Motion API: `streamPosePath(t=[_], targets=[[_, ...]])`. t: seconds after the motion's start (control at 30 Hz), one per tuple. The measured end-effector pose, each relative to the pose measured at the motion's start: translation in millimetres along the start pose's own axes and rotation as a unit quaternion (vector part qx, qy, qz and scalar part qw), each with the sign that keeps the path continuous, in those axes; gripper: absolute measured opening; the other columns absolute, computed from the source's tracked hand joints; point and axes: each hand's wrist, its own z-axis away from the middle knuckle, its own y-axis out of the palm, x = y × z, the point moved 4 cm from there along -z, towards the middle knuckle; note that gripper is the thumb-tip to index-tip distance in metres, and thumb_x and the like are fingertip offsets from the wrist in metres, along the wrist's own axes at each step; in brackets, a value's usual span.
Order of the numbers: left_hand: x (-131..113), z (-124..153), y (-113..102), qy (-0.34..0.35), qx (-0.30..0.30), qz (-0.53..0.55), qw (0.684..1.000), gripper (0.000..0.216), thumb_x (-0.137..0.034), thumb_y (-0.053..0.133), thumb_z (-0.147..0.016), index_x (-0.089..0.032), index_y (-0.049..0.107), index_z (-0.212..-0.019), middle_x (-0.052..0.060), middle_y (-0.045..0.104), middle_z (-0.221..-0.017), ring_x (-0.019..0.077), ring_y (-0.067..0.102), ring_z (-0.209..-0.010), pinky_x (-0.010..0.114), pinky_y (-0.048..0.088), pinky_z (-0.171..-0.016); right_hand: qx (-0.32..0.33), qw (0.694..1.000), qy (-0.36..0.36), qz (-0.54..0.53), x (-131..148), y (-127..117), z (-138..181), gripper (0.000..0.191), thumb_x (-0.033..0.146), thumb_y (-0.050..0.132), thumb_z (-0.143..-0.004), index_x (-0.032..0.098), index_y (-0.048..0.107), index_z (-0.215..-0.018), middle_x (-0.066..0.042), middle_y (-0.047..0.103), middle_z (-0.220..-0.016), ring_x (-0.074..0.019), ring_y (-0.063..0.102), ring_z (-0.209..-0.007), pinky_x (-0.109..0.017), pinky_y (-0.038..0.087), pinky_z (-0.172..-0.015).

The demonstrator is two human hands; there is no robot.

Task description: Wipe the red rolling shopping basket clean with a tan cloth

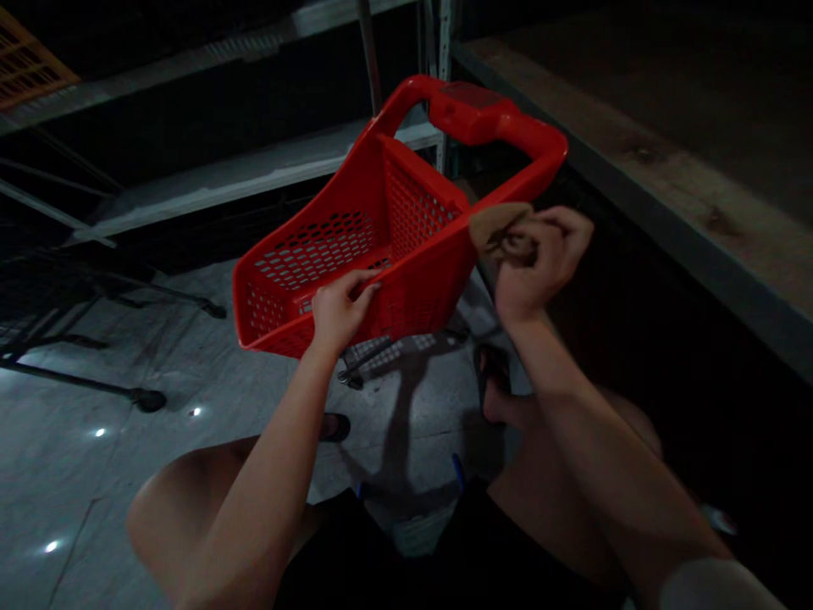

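Note:
A red plastic shopping cart (416, 292) with perforated walls stands on the floor in front of my knees. My left hand (340, 309) grips the near top rim of its basket, fingers over the edge and thumb outside. My right hand (539, 258) is closed on a tan cloth (499, 222), bunched and dark in its folds. That cloth is against or very close to the cart's side rim, just below the handle (476, 110). Whether it touches the rim is hard to tell. Inside the basket, a perforated red panel (419, 191) stands below the handle.
Behind the cart runs a metal shelf rack (273, 178). A wooden-topped ledge (686, 178) extends along the right. Dark cart frames with wheels (149, 400) are at the left. An orange crate (29, 59) sits on the upper shelf. My sandalled foot (495, 385) is beside the cart.

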Motion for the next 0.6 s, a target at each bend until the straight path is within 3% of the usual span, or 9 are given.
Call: streamPosePath(t=[0.1, 0.17, 0.23, 0.33, 0.47, 0.53, 0.6], targets=[[-6, 5, 0, -0.016, 0.008, -0.012, 1.000, 0.024, -0.031, 0.066, -0.095, -0.029, 0.078, -0.115, -0.001, 0.081, -0.114, 0.0198, 0.075, -0.103, 0.030, 0.056, -0.091, -0.083, 0.996, -0.037, 0.011, 12, -3, -21, 0.013, 0.023, 0.052, -0.097, 0.022, 0.065, -0.095, -0.010, 0.054, -0.109, -0.0266, 0.060, -0.110, -0.053, 0.053, -0.098], [-9, 9, -1, -0.026, 0.010, -0.024, 0.999, 0.023, -0.030, 0.066, -0.095, -0.029, 0.078, -0.115, -0.001, 0.081, -0.113, 0.0199, 0.075, -0.103, 0.030, 0.056, -0.092, -0.082, 0.995, -0.054, 0.026, 19, 3, -5, 0.012, 0.021, 0.053, -0.096, 0.024, 0.064, -0.093, -0.009, 0.057, -0.109, -0.0247, 0.061, -0.109, -0.049, 0.055, -0.097], [-10, 11, -1, -0.027, 0.006, -0.028, 0.999, 0.023, -0.031, 0.065, -0.095, -0.029, 0.078, -0.114, -0.002, 0.081, -0.113, 0.0195, 0.075, -0.103, 0.029, 0.055, -0.092, -0.053, 0.996, -0.055, 0.047, 21, 9, 31, 0.015, 0.017, 0.052, -0.095, 0.025, 0.063, -0.089, -0.009, 0.061, -0.112, -0.0233, 0.061, -0.109, -0.045, 0.056, -0.096], [-9, 13, -3, -0.016, -0.002, -0.021, 1.000, 0.023, -0.032, 0.064, -0.096, -0.030, 0.078, -0.114, -0.003, 0.081, -0.113, 0.0188, 0.075, -0.103, 0.028, 0.055, -0.091, 0.057, 0.995, -0.063, 0.052, 7, 12, 104, 0.020, 0.010, 0.051, -0.089, 0.024, 0.065, -0.086, -0.009, 0.066, -0.111, -0.0229, 0.062, -0.103, -0.043, 0.058, -0.091], [-4, 11, -4, -0.023, 0.003, -0.028, 0.999, 0.023, -0.032, 0.064, -0.095, -0.032, 0.078, -0.115, -0.003, 0.081, -0.114, 0.0193, 0.075, -0.104, 0.029, 0.055, -0.092, 0.328, 0.943, -0.039, -0.036, -28, 15, 190, 0.035, 0.002, 0.047, -0.076, 0.020, 0.070, -0.094, -0.008, 0.067, -0.108, -0.0212, 0.065, -0.101, -0.038, 0.060, -0.089], [-4, 10, -4, -0.023, 0.006, -0.032, 0.999, 0.024, -0.032, 0.064, -0.095, -0.032, 0.078, -0.115, -0.003, 0.080, -0.115, 0.0200, 0.075, -0.105, 0.030, 0.055, -0.092, 0.360, 0.930, 0.028, -0.073, -38, 16, 208, 0.037, 0.001, 0.047, -0.072, 0.019, 0.070, -0.094, -0.008, 0.066, -0.105, -0.0192, 0.066, -0.096, -0.034, 0.061, -0.085], [-5, 10, -5, -0.020, 0.008, -0.033, 0.999, 0.024, -0.032, 0.064, -0.095, -0.032, 0.077, -0.116, -0.003, 0.080, -0.115, 0.0205, 0.075, -0.105, 0.031, 0.054, -0.093, 0.309, 0.942, 0.108, -0.079, -38, 21, 204, 0.037, 0.002, 0.047, -0.070, 0.018, 0.071, -0.094, -0.008, 0.063, -0.104, -0.0188, 0.066, -0.093, -0.034, 0.061, -0.084]])
